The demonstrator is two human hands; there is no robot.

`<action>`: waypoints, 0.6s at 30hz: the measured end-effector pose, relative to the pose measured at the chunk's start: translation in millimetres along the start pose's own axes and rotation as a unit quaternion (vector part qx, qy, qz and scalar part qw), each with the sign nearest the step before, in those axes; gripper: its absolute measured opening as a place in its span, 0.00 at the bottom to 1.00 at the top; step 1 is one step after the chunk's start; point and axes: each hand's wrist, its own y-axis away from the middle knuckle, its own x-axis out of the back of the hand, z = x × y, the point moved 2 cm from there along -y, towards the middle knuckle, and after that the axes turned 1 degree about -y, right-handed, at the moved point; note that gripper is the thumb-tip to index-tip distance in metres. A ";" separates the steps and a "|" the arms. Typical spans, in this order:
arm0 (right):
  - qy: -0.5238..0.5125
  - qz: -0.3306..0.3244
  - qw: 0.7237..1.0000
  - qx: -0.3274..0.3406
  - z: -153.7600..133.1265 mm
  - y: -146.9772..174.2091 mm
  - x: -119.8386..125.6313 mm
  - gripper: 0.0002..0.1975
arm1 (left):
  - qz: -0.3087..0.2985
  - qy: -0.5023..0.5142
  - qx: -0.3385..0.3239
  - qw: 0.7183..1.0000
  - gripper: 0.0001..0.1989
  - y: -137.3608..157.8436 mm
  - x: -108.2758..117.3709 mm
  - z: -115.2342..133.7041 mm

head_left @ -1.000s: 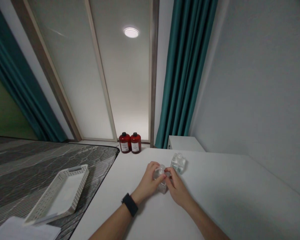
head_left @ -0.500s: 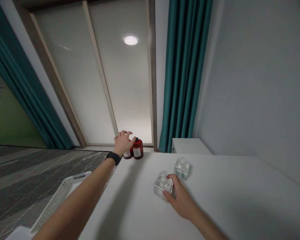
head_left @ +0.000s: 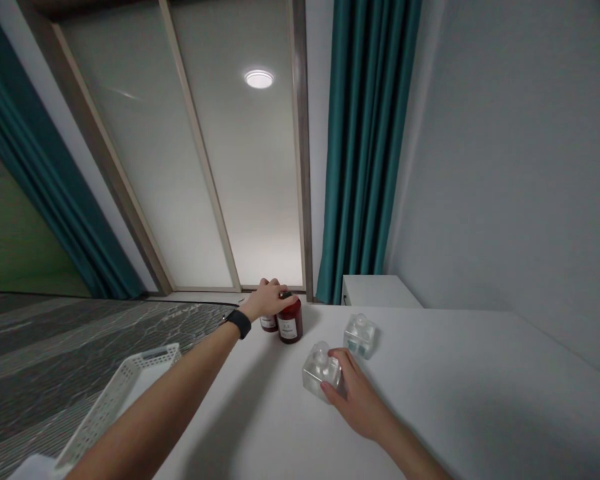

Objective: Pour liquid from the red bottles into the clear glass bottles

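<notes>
My left hand [head_left: 269, 300], with a black band on its wrist, is closed around the dark cap and neck of a red bottle [head_left: 291, 320] with a white label. A second red bottle [head_left: 269, 323] stands just behind and left of it, partly hidden by the hand. My right hand [head_left: 355, 393] has its thumb and fingers around the side of a clear, square-shouldered bottle [head_left: 320, 373] on the white table [head_left: 280, 427]. Another clear bottle [head_left: 360, 335] stands beyond it to the right, apart from the hand.
A white perforated basket [head_left: 107, 393] lies to the left, below my left forearm. Beyond the table's far edge stands a white cabinet [head_left: 380, 290]. Teal curtains [head_left: 370, 153] and a frosted sliding door [head_left: 260, 187] are at the back. A grey wall [head_left: 520, 160] rises on the right.
My left hand has come down onto the nearer red bottle and drawn it nearer and rightward. The right hand still holds the clear bottle, almost unmoved.
</notes>
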 end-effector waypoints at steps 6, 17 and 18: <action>0.006 0.010 1.000 -0.020 -0.6 0.0 -2.5 0.22 | 0.014 -0.016 -0.005 1.000 0.25 42.5 -0.7 32.1; -0.078 -0.071 0.993 -0.060 18.1 -4.6 17.6 0.22 | 0.264 0.189 -0.045 0.945 0.12 101.9 13.7 52.1; -0.104 -0.085 0.988 -0.070 21.8 -5.0 19.6 0.24 | 0.278 0.239 -0.053 0.929 0.10 112.8 7.6 56.5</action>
